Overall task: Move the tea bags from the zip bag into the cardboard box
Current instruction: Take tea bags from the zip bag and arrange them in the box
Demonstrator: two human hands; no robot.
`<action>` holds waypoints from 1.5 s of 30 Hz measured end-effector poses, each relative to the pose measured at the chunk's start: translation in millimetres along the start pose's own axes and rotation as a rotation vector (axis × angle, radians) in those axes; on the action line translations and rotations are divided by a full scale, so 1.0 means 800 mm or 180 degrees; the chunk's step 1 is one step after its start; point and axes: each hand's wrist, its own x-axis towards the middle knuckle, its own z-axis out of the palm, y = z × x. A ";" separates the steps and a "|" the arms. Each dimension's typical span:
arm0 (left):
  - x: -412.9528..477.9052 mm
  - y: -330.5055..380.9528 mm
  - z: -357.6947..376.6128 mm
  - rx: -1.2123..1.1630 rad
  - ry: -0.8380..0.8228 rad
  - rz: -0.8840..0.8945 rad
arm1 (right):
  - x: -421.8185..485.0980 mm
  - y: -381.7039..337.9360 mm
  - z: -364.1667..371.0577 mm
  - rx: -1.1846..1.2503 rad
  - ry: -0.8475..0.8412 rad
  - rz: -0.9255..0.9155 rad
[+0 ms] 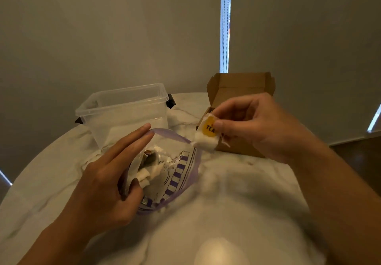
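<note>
- Pinching a tea bag (206, 133) between thumb and forefinger, the right hand (253, 124) holds it up in the air, with the other fingers curled in.
- That tea bag is white with a round yellow label reading "TEA", and a bit of string dangles off its right side. It sits just past the far right edge of the zip bag's mouth, in front of the near left corner of the cardboard box (241, 87).
- The left hand (107, 182) has the zip bag (179, 174) by the left side of its opening. The thumb is tucked inside the mouth, gripping the plastic, while the index and middle fingers lie straight along the rim.
- The zip bag lies on the worktop (226, 203) with its mouth gaping wide. It's clear with a purple zip strip and purple print, and there are more tea bags (144, 176) bunched up inside.
- The cardboard box is plain brown and sits on the far right of the worktop, with its lid flap standing up at the back. I can't see much of the inside because the right hand is in the way.
- A clear plastic tub (123, 110) with black side clips and no lid on stands far left, right behind the zip bag.
- The worktop is white marble-look with grey veins.
</note>
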 end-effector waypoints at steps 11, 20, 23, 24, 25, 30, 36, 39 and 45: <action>0.005 0.001 0.006 -0.0036 -0.0064 -0.0035 | 0.096 0.082 -0.111 -0.2216 0.0612 0.0754; 0.004 -0.001 0.005 -0.0041 -0.0012 -0.0026 | 0.137 0.116 -0.084 -0.2920 -0.0112 0.1114; 0.003 -0.002 0.005 -0.0022 -0.0013 -0.0032 | 0.143 0.122 -0.080 -0.3134 0.0027 0.1097; 0.003 -0.002 0.005 -0.0015 -0.0030 -0.0033 | 0.144 0.123 -0.080 -0.3206 0.0086 0.1069; 0.002 -0.002 0.004 0.0001 -0.0049 -0.0043 | 0.144 0.124 -0.079 -0.3276 0.0139 0.1039; 0.001 0.001 0.003 0.0132 -0.0084 -0.0141 | 0.140 0.124 -0.078 -0.3528 0.0336 0.0909; 0.001 -0.001 0.002 0.0051 -0.0104 -0.0137 | 0.097 0.073 -0.054 -0.3349 0.0987 -0.0051; 0.001 0.000 0.002 0.0051 -0.0047 -0.0173 | 0.045 0.033 -0.007 -0.2629 0.0887 -0.0419; 0.003 0.003 0.002 0.0068 0.0002 -0.0209 | -0.007 0.011 0.095 -0.2549 -0.0777 -0.0749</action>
